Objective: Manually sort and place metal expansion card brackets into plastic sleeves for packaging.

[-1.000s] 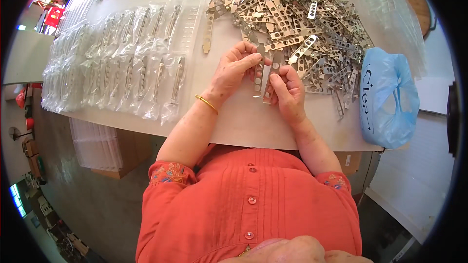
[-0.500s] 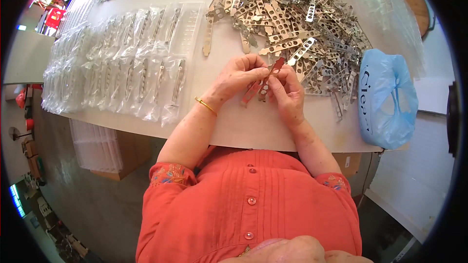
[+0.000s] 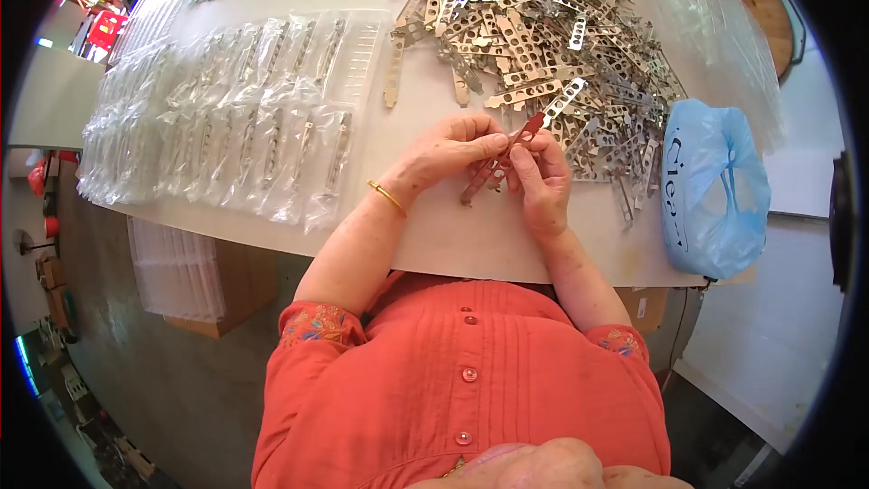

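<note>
Both my hands meet over the near edge of the table, in front of a pile of metal brackets (image 3: 520, 41). My left hand (image 3: 453, 149) is closed, pinching a flat perforated metal bracket (image 3: 474, 186) between thumb and fingers. The bracket slants from lower left to upper right, and its shiny face reflects red. My right hand (image 3: 541, 186) is closed on the same bracket from the other side, thumb on top. Part of what seems to be another metal piece (image 3: 497, 184) shows under it, mostly hidden by the fingers.
Clear plastic trays (image 3: 362, 54) with bagged brackets (image 3: 272, 145) lie on the left of the table (image 3: 434, 235). A tied light-blue plastic bag (image 3: 692, 190) stands at the right edge. Clear plastic sheets (image 3: 724, 45) lie at the far right. Below the table is a cardboard box (image 3: 244, 281).
The hands stay together and shift slightly right with the bracket. The metal pieces between them, more spread before, now lie closer together. The view has moved a little.
</note>
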### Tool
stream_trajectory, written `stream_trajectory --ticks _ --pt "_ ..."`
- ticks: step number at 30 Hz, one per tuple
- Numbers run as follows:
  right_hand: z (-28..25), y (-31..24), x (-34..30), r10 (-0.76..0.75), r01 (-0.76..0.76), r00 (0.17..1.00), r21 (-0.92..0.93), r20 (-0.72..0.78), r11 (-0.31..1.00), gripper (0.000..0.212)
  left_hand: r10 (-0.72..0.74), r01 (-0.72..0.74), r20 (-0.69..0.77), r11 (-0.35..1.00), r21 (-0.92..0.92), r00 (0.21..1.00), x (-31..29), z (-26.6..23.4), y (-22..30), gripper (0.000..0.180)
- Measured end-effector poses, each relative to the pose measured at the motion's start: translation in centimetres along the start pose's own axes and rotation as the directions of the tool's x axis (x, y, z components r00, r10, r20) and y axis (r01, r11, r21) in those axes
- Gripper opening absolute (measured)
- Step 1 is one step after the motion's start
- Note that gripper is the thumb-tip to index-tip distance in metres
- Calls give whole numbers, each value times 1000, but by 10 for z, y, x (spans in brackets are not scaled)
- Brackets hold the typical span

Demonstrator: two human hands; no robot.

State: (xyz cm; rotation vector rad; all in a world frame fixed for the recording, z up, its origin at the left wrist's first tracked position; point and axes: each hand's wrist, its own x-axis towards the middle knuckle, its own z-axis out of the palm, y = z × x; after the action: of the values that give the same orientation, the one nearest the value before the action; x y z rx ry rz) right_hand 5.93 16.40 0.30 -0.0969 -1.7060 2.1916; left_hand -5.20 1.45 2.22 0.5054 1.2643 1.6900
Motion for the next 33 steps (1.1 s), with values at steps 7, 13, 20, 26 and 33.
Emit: stream_trajectory --ticks 7,13,20,26,33 --pt "0 1 -4 -22 22 1000 30 -2 999 3 2 -1 39 1000 -21 999 -2 -2 -2 27" --pt "0 -2 -3 -2 2 1000 16 6 1000 3 -8 8 69 1000 8 998 0 -8 -6 25" --pt "6 2 1 27 -24 998 69 -55 997 6 60 -58 6 989 -135 998 6 -8 -14 21" --pt "-1 0 1 69 -67 997 44 -25 997 9 47 -55 -74 992 -110 996 4 -7 -6 21" --pt "0 3 2 89 -88 996 21 -13 996 10 82 -90 -130 994 -57 988 6 -7 -10 18"
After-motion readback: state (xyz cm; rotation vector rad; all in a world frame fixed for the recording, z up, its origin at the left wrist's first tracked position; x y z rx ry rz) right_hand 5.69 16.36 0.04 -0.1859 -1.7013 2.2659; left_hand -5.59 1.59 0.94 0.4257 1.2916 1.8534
